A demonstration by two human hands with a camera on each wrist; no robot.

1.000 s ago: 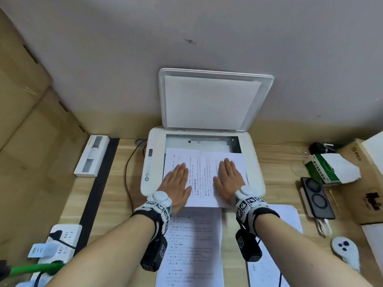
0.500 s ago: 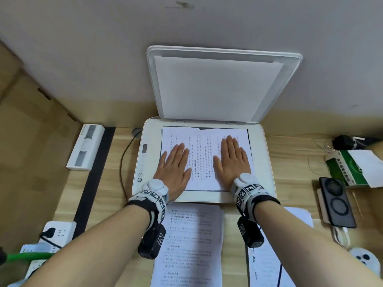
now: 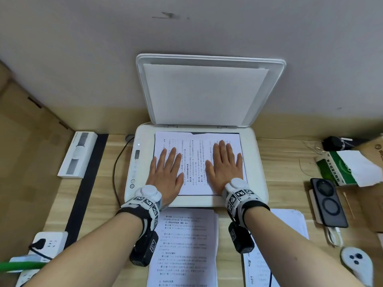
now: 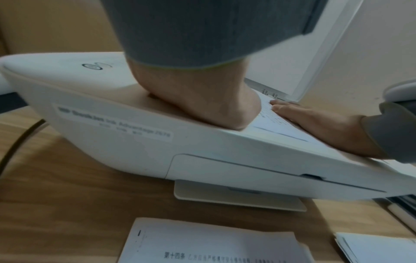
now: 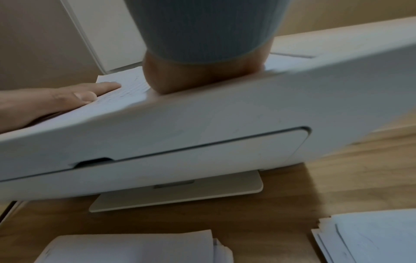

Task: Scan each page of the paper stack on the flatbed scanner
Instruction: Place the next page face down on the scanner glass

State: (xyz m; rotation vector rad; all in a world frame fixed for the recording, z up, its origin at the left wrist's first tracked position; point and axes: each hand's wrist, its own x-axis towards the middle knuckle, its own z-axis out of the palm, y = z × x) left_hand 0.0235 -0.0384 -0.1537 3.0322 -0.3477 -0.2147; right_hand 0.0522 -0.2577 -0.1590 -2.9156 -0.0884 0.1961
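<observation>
A white flatbed scanner [image 3: 257,162] stands on the desk against the wall, its lid [image 3: 207,92] raised upright. One printed page [image 3: 194,158] lies on the glass. My left hand [image 3: 165,172] lies flat on the page's left part, fingers straight. Flat on the right part rests my right hand [image 3: 224,162], fingers also straight. The left wrist view shows the scanner's front [image 4: 135,138] with the right hand [image 4: 315,122] on the sheet. A printed paper stack [image 3: 184,247] lies on the desk in front of the scanner. A second stack [image 3: 290,222] lies to its right.
A white box [image 3: 77,155] and a black strip [image 3: 87,183] lie left of the scanner, a power strip [image 3: 47,245] at the near left. A phone [image 3: 328,201], a green-white carton [image 3: 348,166], a white remote [image 3: 356,264] and a cardboard box [image 3: 371,195] crowd the right side.
Both hands have slid the page away from me, from overhanging the scanner's front edge to lying fully on the glass. The head view has moved closer.
</observation>
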